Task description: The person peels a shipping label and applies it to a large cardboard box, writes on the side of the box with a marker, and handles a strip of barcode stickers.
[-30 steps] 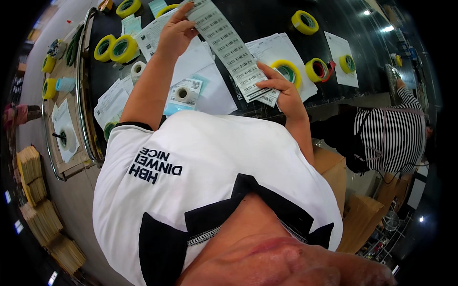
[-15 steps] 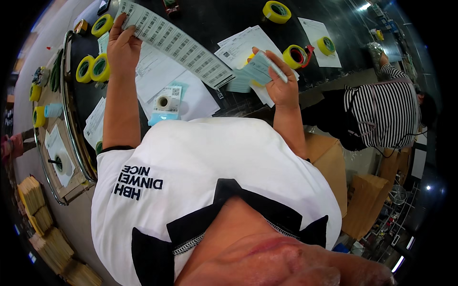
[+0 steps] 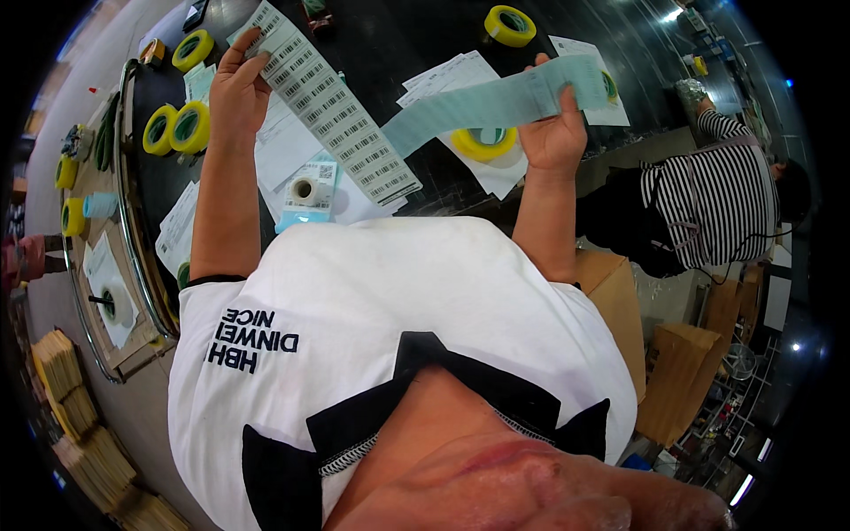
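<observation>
Pinched at the upper end by my left hand [image 3: 239,97] is a long strip of barcode labels [image 3: 335,115], slanting down toward my chest with its printed face showing. My right hand [image 3: 555,137] grips a pale blue strip [image 3: 491,104], which stretches leftward and passes behind the barcode labels; whether the two strips are joined is hidden there. Under the blue strip, a yellow tape roll [image 3: 483,149] rests on printed sheets [image 3: 450,78]. Between my forearms, a small white roll [image 3: 305,189] sits on a label sheet with a blue edge.
Several yellow tape rolls [image 3: 188,127] lie on the black table [image 3: 390,53], with another [image 3: 511,26] at the far side. A cart with a metal rail [image 3: 133,221] stands at left. At right are a person in a striped top [image 3: 717,208] and cardboard boxes [image 3: 677,380].
My right hand has moved up and right, drawing the blue strip out to a longer stretch. The barcode strip now hangs more steeply from my left hand, which has shifted slightly right.
</observation>
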`<control>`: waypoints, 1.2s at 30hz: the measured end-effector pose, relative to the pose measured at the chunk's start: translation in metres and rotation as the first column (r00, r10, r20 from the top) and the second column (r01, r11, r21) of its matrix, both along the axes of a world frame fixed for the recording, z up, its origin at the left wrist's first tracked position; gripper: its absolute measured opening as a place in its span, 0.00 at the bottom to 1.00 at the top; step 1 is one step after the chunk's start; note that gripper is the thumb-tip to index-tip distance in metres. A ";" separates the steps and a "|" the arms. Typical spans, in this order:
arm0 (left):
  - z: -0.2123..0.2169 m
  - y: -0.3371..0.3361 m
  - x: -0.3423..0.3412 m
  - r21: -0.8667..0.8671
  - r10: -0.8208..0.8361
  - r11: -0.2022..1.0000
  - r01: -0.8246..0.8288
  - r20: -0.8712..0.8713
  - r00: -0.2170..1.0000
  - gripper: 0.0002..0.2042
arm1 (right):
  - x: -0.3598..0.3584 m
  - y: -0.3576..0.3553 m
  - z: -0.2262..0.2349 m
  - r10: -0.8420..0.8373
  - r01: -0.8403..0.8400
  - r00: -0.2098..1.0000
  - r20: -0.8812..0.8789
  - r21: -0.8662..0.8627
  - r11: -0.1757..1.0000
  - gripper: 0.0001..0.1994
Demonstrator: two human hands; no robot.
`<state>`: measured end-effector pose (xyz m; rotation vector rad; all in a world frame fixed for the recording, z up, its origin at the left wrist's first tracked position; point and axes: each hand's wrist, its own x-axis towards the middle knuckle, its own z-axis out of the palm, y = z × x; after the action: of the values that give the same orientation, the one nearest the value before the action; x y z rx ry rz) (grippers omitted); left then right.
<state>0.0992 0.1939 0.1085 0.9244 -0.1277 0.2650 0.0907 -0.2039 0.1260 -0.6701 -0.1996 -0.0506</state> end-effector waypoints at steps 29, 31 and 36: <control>-0.018 -0.009 0.002 0.049 0.058 0.998 -0.049 -0.212 0.975 0.18 | 0.020 0.016 0.015 0.002 -0.004 1.000 0.016 0.108 0.994 0.23; -0.018 -0.009 0.002 0.054 0.056 0.998 -0.045 -0.222 0.973 0.19 | 0.021 0.014 0.015 0.045 -0.050 0.998 0.034 0.153 0.987 0.22; -0.022 -0.010 0.004 0.072 0.064 0.996 -0.047 -0.264 0.962 0.18 | 0.023 0.016 0.016 0.107 -0.118 0.992 0.066 0.202 0.972 0.21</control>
<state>0.1037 0.1840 0.0867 1.0206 0.1392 0.1870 0.1142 -0.1879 0.1422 -0.4508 -0.2809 0.0195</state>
